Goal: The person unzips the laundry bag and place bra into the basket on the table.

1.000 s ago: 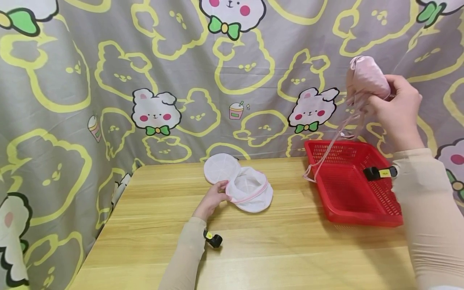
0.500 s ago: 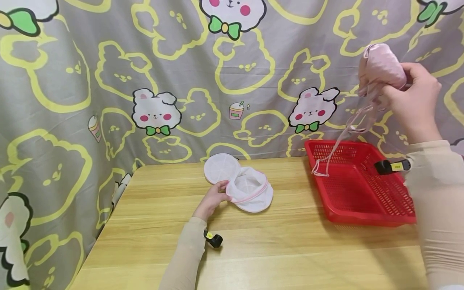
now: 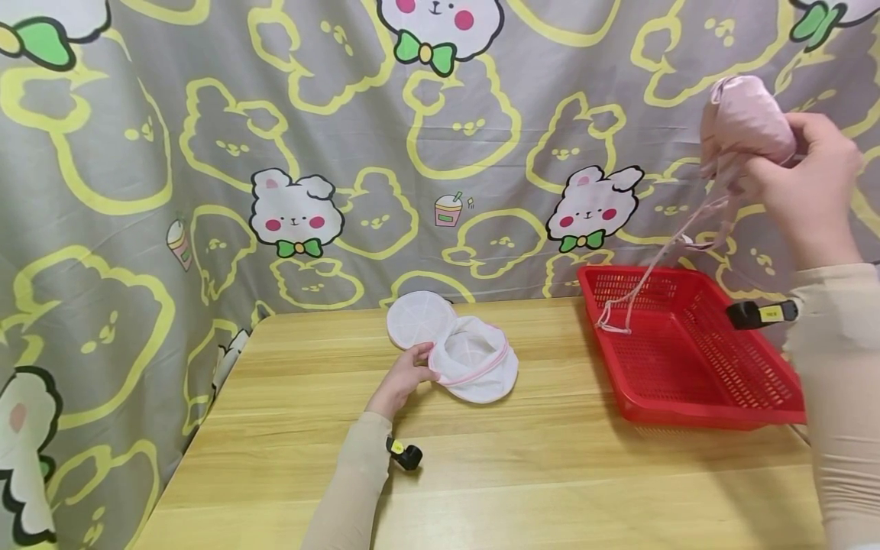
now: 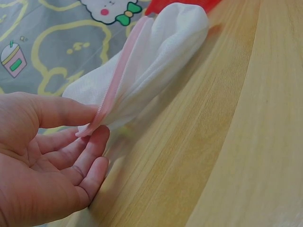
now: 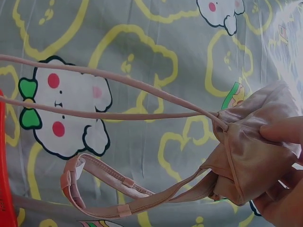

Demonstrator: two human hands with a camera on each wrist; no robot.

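Note:
High above the back right of the table, my right hand (image 3: 814,183) grips a folded pink bra (image 3: 751,121). Its thin straps (image 5: 118,78) dangle, and a loop of strap hangs down over the basket's left side in the head view. The back band (image 5: 102,208) swings loose in the right wrist view. On the table, my left hand (image 3: 404,380) pinches the pink zipper edge (image 4: 113,87) of a white mesh laundry bag (image 3: 491,388) between thumb and fingers. The bag stands unzipped, its round lid (image 3: 419,319) folded back to the left.
A red plastic basket (image 3: 715,416) with perforated sides sits at the table's right, below my right hand. My right forearm covers part of its right side. Behind the wooden table (image 3: 536,473) hangs a grey patterned curtain (image 3: 385,137).
My right hand has moved up and to the right with the bra, and the hanging strap loop has followed. The left hand and the laundry bag have stayed put.

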